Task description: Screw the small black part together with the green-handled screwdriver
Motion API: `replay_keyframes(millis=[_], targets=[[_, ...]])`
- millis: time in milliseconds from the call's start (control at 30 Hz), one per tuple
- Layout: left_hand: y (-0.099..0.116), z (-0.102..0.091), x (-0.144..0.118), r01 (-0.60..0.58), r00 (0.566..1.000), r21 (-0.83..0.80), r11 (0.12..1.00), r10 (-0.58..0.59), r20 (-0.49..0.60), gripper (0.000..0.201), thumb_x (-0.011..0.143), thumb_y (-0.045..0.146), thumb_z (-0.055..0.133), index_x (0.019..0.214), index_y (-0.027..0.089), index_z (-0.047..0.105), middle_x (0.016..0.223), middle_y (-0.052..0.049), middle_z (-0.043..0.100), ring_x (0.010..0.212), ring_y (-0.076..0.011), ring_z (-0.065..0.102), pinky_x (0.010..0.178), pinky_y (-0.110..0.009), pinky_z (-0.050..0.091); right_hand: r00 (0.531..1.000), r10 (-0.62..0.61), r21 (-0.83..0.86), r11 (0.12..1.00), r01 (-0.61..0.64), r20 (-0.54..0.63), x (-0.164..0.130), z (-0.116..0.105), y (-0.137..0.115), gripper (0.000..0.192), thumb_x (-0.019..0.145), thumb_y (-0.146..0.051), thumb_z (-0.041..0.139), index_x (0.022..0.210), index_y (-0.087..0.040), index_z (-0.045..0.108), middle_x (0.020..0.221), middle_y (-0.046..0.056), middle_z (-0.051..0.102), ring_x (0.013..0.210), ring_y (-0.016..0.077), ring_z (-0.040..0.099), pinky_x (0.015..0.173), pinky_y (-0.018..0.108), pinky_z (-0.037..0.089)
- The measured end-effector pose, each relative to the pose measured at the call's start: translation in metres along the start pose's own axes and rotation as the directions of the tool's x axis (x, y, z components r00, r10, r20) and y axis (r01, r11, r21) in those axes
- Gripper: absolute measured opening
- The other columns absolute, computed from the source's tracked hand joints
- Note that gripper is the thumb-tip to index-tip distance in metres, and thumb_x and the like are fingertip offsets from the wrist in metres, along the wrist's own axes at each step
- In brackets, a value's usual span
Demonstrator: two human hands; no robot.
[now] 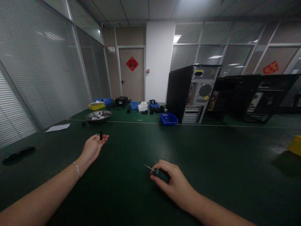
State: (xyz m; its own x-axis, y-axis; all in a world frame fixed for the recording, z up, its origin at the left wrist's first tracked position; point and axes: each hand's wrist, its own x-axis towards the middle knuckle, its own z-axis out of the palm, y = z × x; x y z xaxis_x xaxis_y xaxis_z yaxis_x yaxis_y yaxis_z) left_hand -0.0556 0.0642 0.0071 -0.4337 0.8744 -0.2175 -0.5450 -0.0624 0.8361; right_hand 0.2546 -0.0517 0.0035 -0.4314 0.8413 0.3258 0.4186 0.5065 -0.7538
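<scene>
The left hand lies palm-up on the green desk, its grip pinching a small black part between thumb and fingertips, held just above the surface. The right hand rests nearer the body with its grip closed around the dark green handle of a small screwdriver, whose thin metal shaft points left toward the other hand; tool and part are well apart, so no contact between them is made yet. As a judgement, the work looks to be at a holding stage: both items are in hand, but nothing shows the part fitted or fastened anywhere. Farther back stand a round metal dish, a sheet of paper, a blue bin and an upright computer case with its rear panel facing the camera (more bins and dark gear sit behind, too small to tell apart).
</scene>
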Motion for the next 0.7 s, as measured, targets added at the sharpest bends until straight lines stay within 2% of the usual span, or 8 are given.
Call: replay_keyframes(millis=[100,200,300,367,467,533,633,700], targets=[[-0.002,0.0,0.002,-0.035,0.999,0.048,0.998,0.034,0.015,0.031,0.092,0.029,0.059,0.12,0.016,0.056,0.12,-0.009,0.06,0.099,-0.0238,0.063,0.082,-0.044,0.055,1.0,-0.004,-0.003,1.0,0.004,-0.007,0.0,0.001,0.001,0.005,0.086,-0.017,0.065,0.091,-0.018,0.068,0.087,0.003,0.067,0.082,0.0184,0.064,0.074,0.027,0.047],[-0.006,0.0,0.0,-0.068,0.996,0.112,0.991,0.06,0.071,0.017,0.097,0.016,0.048,0.106,0.012,0.061,0.105,-0.009,0.064,0.089,-0.0183,0.065,0.078,-0.034,0.055,1.0,-0.003,-0.001,1.0,0.003,-0.004,-0.001,0.001,0.001,0.005,0.087,-0.017,0.064,0.09,-0.018,0.068,0.087,0.003,0.068,0.082,0.0183,0.064,0.073,0.027,0.047],[-0.013,0.004,-0.013,-0.092,0.979,0.19,0.978,0.054,0.197,0.03,0.097,0.002,0.034,0.09,0.01,0.063,0.087,-0.008,0.065,0.08,-0.0145,0.066,0.075,-0.025,0.054,1.0,0.001,0.001,1.0,-0.001,0.0,-0.001,0.001,0.001,0.005,0.086,-0.017,0.064,0.09,-0.018,0.068,0.087,0.003,0.068,0.081,0.0183,0.064,0.072,0.027,0.048],[-0.02,0.008,-0.03,-0.098,0.946,0.248,0.964,0.012,0.325,0.026,0.094,0.001,0.04,0.092,0.01,0.064,0.084,-0.008,0.067,0.081,-0.0165,0.067,0.077,-0.027,0.054,1.0,0.006,0.0,1.0,-0.006,-0.005,0.0,0.0,0.0,0.006,0.086,-0.017,0.064,0.089,-0.018,0.068,0.086,0.003,0.068,0.081,0.0185,0.064,0.073,0.027,0.048],[-0.029,0.015,-0.057,-0.093,0.839,0.36,0.928,-0.121,0.531,0.016,0.088,0.007,0.056,0.101,0.01,0.066,0.083,-0.009,0.071,0.081,-0.0222,0.068,0.078,-0.034,0.053,0.999,0.02,-0.001,1.0,-0.021,-0.025,0.002,0.0,-0.002,0.007,0.086,-0.016,0.063,0.09,-0.018,0.068,0.087,0.004,0.068,0.082,0.0191,0.064,0.075,0.028,0.048],[-0.034,0.017,-0.071,-0.113,0.76,0.434,0.894,-0.203,0.617,0.022,0.085,0.013,0.064,0.106,0.01,0.067,0.085,-0.009,0.073,0.079,-0.023,0.068,0.075,-0.035,0.051,0.999,0.034,-0.001,0.999,-0.034,-0.042,0.003,0.0,-0.004,0.008,0.087,-0.016,0.062,0.094,-0.018,0.066,0.089,0.004,0.068,0.084,0.0195,0.064,0.076,0.029,0.049],[-0.039,0.017,-0.084,-0.253,0.619,0.534,0.807,-0.289,0.73,0.027,0.087,0.025,0.063,0.111,0.013,0.065,0.092,-0.008,0.073,0.08,-0.0211,0.066,0.073,-0.034,0.05,0.995,0.068,0.013,0.998,-0.067,-0.066,0.002,0.0,-0.006,0.02,0.088,-0.02,0.061,0.107,-0.019,0.063,0.094,0.005,0.068,0.086,0.0208,0.063,0.078,0.031,0.05],[-0.04,0.017,-0.09,-0.32,0.552,0.548,0.773,-0.318,0.771,0.03,0.089,0.03,0.059,0.113,0.013,0.063,0.092,-0.008,0.072,0.077,-0.0191,0.065,0.071,-0.033,0.05,0.996,0.059,0.023,0.998,-0.057,-0.073,0.002,-0.001,-0.006,0.027,0.089,-0.021,0.06,0.116,-0.02,0.062,0.101,0.007,0.067,0.092,0.0222,0.062,0.083,0.033,0.049]])
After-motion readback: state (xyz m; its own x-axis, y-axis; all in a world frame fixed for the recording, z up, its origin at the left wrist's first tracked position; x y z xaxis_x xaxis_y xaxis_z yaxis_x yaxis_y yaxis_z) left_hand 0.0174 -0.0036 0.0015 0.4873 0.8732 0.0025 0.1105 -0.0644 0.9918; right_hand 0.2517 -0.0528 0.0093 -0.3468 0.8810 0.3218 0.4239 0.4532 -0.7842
